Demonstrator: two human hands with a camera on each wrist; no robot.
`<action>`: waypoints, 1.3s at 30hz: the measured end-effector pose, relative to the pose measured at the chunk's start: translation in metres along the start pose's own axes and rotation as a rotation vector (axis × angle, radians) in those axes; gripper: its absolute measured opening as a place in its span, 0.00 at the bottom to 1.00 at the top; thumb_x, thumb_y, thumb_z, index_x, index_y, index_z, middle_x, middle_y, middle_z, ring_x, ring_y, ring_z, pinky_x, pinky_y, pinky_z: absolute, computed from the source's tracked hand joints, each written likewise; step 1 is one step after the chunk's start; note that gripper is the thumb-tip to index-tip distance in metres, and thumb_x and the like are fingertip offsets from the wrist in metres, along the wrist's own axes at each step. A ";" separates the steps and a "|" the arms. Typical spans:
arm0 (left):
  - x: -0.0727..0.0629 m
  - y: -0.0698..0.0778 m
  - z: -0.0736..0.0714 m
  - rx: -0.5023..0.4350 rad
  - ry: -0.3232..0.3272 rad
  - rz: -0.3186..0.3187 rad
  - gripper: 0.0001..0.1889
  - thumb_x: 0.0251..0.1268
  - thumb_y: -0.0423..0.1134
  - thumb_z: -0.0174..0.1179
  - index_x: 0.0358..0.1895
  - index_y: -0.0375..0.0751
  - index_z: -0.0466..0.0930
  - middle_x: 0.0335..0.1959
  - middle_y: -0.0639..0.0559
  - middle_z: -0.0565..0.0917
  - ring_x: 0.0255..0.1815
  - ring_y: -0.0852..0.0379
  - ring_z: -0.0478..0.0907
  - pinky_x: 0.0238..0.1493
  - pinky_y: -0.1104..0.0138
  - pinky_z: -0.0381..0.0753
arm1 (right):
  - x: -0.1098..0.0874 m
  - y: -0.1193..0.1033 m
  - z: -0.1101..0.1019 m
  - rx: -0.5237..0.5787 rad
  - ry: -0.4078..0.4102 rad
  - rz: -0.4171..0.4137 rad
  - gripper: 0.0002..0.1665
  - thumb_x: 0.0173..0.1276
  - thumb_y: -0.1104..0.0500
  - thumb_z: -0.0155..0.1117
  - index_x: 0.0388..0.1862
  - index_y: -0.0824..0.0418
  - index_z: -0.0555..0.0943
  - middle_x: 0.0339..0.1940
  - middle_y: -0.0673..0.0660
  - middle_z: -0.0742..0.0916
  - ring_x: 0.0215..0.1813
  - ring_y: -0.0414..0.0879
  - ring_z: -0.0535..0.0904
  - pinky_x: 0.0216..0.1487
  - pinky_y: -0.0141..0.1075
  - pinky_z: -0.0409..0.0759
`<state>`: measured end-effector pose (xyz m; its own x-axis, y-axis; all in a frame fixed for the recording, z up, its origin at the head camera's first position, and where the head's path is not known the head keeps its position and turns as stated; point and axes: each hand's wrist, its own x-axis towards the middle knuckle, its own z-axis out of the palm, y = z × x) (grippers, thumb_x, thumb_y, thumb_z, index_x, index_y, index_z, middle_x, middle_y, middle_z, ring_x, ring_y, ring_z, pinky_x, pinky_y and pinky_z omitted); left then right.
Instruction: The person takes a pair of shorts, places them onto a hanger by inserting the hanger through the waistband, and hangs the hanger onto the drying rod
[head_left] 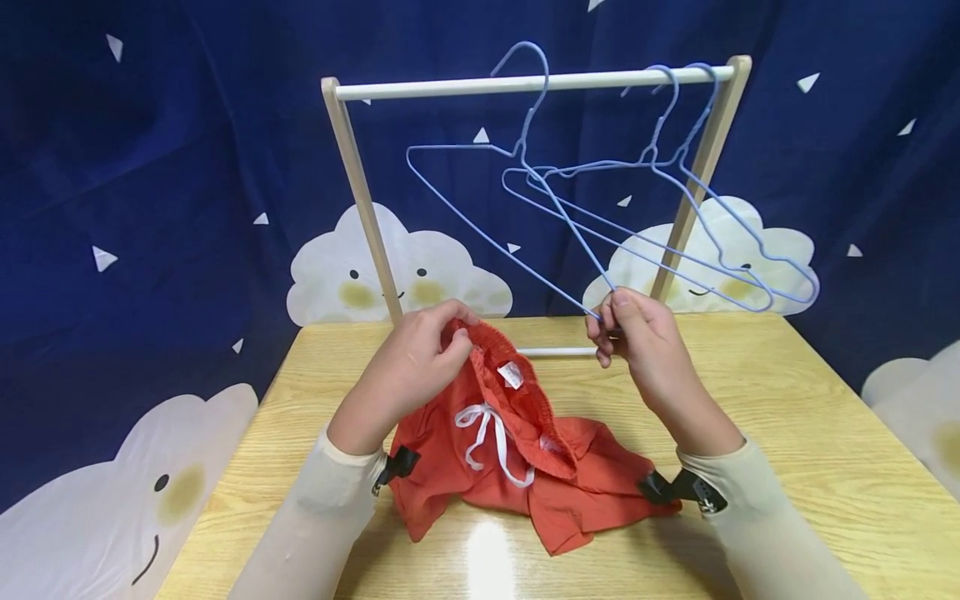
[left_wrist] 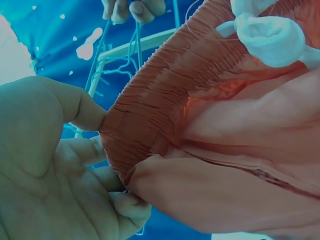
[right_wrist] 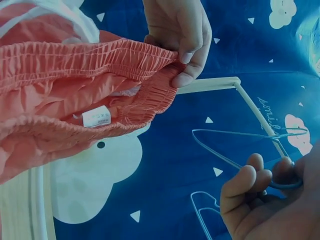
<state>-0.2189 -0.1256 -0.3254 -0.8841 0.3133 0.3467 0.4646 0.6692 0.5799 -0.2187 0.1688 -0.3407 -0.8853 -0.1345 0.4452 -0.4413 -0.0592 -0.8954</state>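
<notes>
My left hand point(head_left: 420, 358) pinches the gathered elastic waistband of red shorts point(head_left: 450, 433), between thumb and fingers at one end. The waist opening gapes, showing a white label point(head_left: 511, 375) inside. A tied white drawstring point(head_left: 501, 433) hangs at the front, and the legs spread over the table. My right hand point(head_left: 645, 342) grips a blue wire hanger point(head_left: 527, 125) by one lower corner, thumb on top and fingers curled beneath. That hanger is tilted, its hook at the upper end overlapping the rack's white rod point(head_left: 450, 86) in the head view.
Two more blue hangers point(head_left: 660, 125) hang at the right end of the rod. The rack's wooden posts point(head_left: 360, 192) stand at the back of the wood-grain table point(head_left: 787, 400). Behind is a dark blue cloth point(head_left: 187, 167) printed with clouds and white triangles.
</notes>
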 end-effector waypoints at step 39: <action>0.002 -0.010 -0.016 -0.003 0.111 -0.109 0.15 0.72 0.38 0.51 0.54 0.43 0.85 0.41 0.49 0.87 0.41 0.49 0.82 0.48 0.57 0.84 | -0.013 -0.010 -0.043 0.054 -0.012 -0.174 0.27 0.91 0.59 0.44 0.31 0.78 0.67 0.21 0.59 0.77 0.21 0.49 0.67 0.18 0.41 0.60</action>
<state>-0.2243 -0.1422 -0.3183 -0.9185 0.1621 0.3606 0.3660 0.6935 0.6206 -0.2094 0.2136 -0.3367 -0.7943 -0.1293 0.5937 -0.5788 -0.1359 -0.8040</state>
